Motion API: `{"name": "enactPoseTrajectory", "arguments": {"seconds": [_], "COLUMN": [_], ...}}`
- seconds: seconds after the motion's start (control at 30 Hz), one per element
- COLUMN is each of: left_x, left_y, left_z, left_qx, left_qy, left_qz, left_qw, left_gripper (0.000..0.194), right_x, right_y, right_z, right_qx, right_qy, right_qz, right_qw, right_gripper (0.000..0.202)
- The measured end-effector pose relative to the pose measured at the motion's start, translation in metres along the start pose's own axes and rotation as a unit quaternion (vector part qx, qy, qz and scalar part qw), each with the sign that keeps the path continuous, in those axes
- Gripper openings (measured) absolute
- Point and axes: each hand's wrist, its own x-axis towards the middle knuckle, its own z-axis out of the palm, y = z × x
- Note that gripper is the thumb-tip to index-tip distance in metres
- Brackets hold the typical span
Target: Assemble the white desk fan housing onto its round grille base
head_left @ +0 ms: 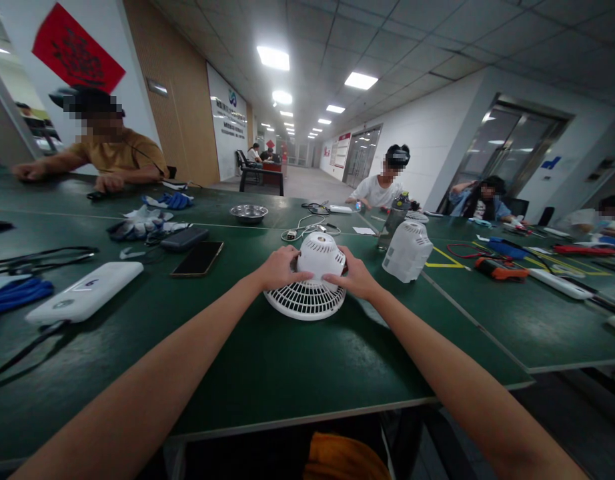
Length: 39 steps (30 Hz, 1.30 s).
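A white fan head lies face down on the green table, its round slatted grille at the bottom and its vented motor housing on top. My left hand grips the housing from the left, thumb across the near side. From the right, my right hand holds the same housing, its thumb close to the other one. Fingers on the far side are partly hidden. Just beyond the fan lies a white cable with a USB plug. To the right stands a white plastic fan part with vents.
A phone, dark case, white power bank and gloves lie to the left. A metal bowl sits farther back. A bottle and orange multimeter are at right. Several people sit around the tables.
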Motion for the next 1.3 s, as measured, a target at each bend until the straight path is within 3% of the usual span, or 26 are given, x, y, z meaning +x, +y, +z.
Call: {"name": "enactPoseTrajectory", "arguments": {"seconds": [0.23,0.6,1.03,1.13,1.3], "left_x": [-0.002,-0.001,-0.006,-0.01,-0.012], "left_y": [0.001,0.001,0.003,0.007,0.021], "left_z": [0.0,0.001,-0.003,-0.003,0.005], "left_qx": [-0.009,-0.001,-0.069,-0.122,-0.125], "left_qy": [0.001,-0.001,0.034,0.039,0.053], "left_qz": [-0.01,-0.012,0.004,0.008,0.047], "left_qw": [1.0,1.0,0.997,0.992,0.99], "left_gripper": [0.078,0.074,0.075,0.083,0.123], "right_x": [0.004,0.001,-0.004,-0.005,-0.007], "right_y": [0.0,-0.003,0.003,0.0,-0.007], "right_z": [-0.004,0.001,-0.006,-0.008,-0.006], "right_qx": [0.019,0.007,-0.028,-0.018,-0.016], "right_qy": [-0.02,0.003,-0.008,-0.027,-0.052], "right_qz": [-0.011,-0.015,-0.055,-0.058,-0.071], "right_qw": [1.0,1.0,0.998,0.998,0.996], "right_gripper": [0.074,0.072,0.086,0.081,0.084]}}
